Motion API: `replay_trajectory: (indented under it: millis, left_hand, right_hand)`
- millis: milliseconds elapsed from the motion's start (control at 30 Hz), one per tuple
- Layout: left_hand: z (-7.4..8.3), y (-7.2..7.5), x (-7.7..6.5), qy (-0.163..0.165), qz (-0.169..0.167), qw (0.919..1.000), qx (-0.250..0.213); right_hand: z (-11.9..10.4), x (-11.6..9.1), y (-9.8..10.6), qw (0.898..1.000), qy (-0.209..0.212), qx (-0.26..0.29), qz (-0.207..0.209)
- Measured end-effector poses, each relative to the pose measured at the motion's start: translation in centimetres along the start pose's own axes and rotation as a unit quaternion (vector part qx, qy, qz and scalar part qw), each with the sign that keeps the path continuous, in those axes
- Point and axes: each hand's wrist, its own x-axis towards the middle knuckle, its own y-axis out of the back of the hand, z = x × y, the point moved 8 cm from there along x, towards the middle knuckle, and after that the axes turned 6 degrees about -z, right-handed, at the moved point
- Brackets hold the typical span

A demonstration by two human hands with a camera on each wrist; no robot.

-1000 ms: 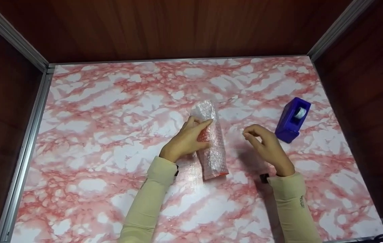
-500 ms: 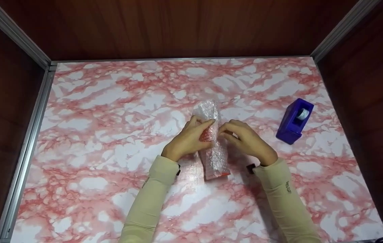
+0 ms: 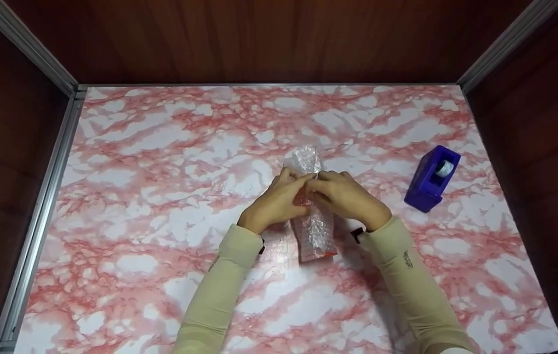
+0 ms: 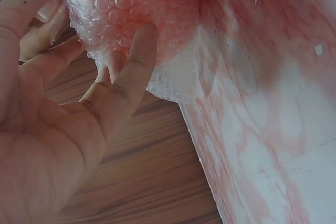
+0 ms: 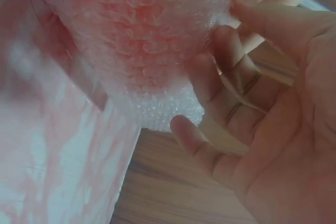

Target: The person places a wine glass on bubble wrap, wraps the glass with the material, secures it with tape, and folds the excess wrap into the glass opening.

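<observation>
A long package in clear bubble wrap (image 3: 319, 233), reddish inside, lies lengthwise on the table. My left hand (image 3: 274, 201) holds it from the left, with the thumb and index finger over its top. In the left wrist view, other fingers (image 4: 144, 40) lie along the package's side. My right hand (image 3: 347, 196) reaches across from the right, thumb and index finger drawn together at the wrap's seam, close to the left index fingertip. A clear bit of tape at these fingertips is mostly hidden. In the right wrist view, the remaining fingers (image 5: 202, 77) rest loosely bent against the bubble wrap.
A purple tape dispenser (image 3: 431, 179) with a roll of tape (image 3: 444, 168) stands to the right of the package. The red-and-white marbled table (image 3: 136, 196) is bordered by dark wood panels (image 3: 269, 39) and metal rails (image 3: 38, 216).
My right hand has moved left from beside the dispenser onto the package's seam, bringing a small clear piece in its pinch. The left hand has kept its hold on the package.
</observation>
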Motion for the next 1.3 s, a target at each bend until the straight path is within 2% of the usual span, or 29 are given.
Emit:
replay_trajectory:
  millis: [233, 433, 567, 667, 767, 833, 933, 1067, 1200, 1300]
  left_hand:
    - [0.0, 0.0, 0.0, -0.007, 0.004, 1.0, -0.002]
    - [0.2, 0.1, -0.1, -0.028, 0.014, 0.9994, 0.012]
    - [0.0, 0.1, -0.1, -0.012, 0.009, 0.9998, 0.013]
    - [-0.2, 0.0, -0.1, -0.002, 0.006, 1.0, 0.007]
    - [-0.3, -0.1, -0.1, -0.003, 0.007, 1.0, -0.006]
    - [-0.3, -0.1, -0.1, -0.006, 0.008, 0.9998, -0.014]
    - [-0.4, -0.1, -0.2, -0.012, 0.008, 0.9996, -0.024]
    - [-0.8, -0.1, -0.6, -0.005, 0.0, 0.9987, -0.051]
    - [-1.3, 0.0, -0.8, 0.003, -0.007, 0.997, -0.077]
    - [-1.6, 0.0, -0.7, -0.004, -0.003, 0.9959, -0.09]
  right_hand:
    - [-0.9, 0.0, 0.1, 0.996, -0.003, -0.075, 0.039]
    - [-1.3, -0.5, 0.0, 0.986, -0.012, -0.139, 0.094]
    - [-0.9, -0.5, 0.4, 0.982, -0.021, -0.136, 0.128]
    - [0.2, -0.6, 0.4, 0.987, -0.043, -0.078, 0.13]
    - [2.2, -1.0, -0.2, 0.989, -0.086, 0.023, 0.116]
    - [3.6, -1.3, -0.9, 0.983, -0.124, 0.093, 0.102]
    - [5.2, -1.8, -1.9, 0.966, -0.172, 0.173, 0.087]
    - [6.0, -2.0, -2.8, 0.951, -0.192, 0.226, 0.085]
    - [6.2, -2.0, -3.3, 0.947, -0.189, 0.244, 0.089]
    - [6.3, -2.1, -3.5, 0.943, -0.191, 0.256, 0.09]
